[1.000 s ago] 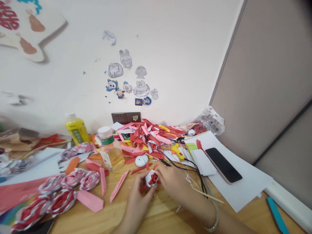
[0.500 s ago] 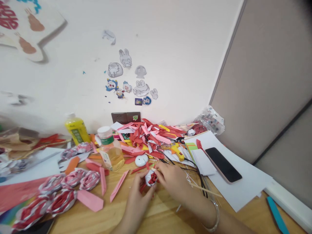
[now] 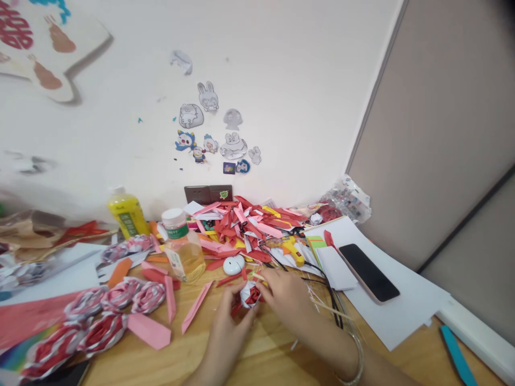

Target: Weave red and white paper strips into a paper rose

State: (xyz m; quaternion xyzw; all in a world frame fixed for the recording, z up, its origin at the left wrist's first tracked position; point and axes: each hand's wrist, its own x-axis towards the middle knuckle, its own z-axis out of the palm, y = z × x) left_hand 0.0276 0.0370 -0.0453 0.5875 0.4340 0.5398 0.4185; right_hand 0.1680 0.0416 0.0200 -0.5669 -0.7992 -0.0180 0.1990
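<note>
A small red and white folded-paper piece (image 3: 250,295) is held low in the middle of the head view. My left hand (image 3: 230,321) grips its left and lower side between thumb and fingers. From the right, my right hand (image 3: 284,295) is closed at its upper right edge, with a thin pale yellowish strip at the fingertips. Just behind my hands lies a white earphone case (image 3: 234,264). A pink folded strip (image 3: 197,307) rests on the wood left of my left hand.
Behind is a heap of red and pink strips (image 3: 245,225) with a yellow glue gun (image 3: 293,251) and cables. Bottles (image 3: 183,252) and twisted red-white rolls (image 3: 104,332) stand or lie left. A phone (image 3: 369,272) rests on white paper at right.
The fingers of my right hand have shifted slightly at the top of the paper piece, and the pale strip shows more. My left hand keeps its hold.
</note>
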